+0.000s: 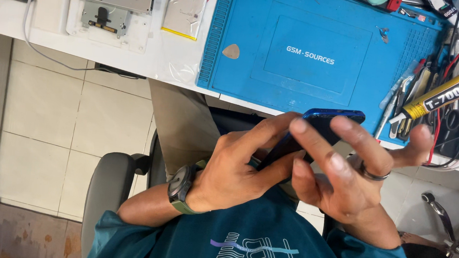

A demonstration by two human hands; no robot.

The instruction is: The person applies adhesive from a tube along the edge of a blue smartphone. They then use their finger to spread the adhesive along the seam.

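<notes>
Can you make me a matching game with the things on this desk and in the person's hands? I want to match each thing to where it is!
Things:
1. blue phone
2. guitar-pick-shaped opening tool
3. yellow glue tube
4. wristwatch

Places:
A. on the left wrist
B. lying on the blue work mat
C. held between the left hand and right hand
D. among the tools at the right end of the mat

Pairs: 1-C, 2-B, 3-D, 4-A
</notes>
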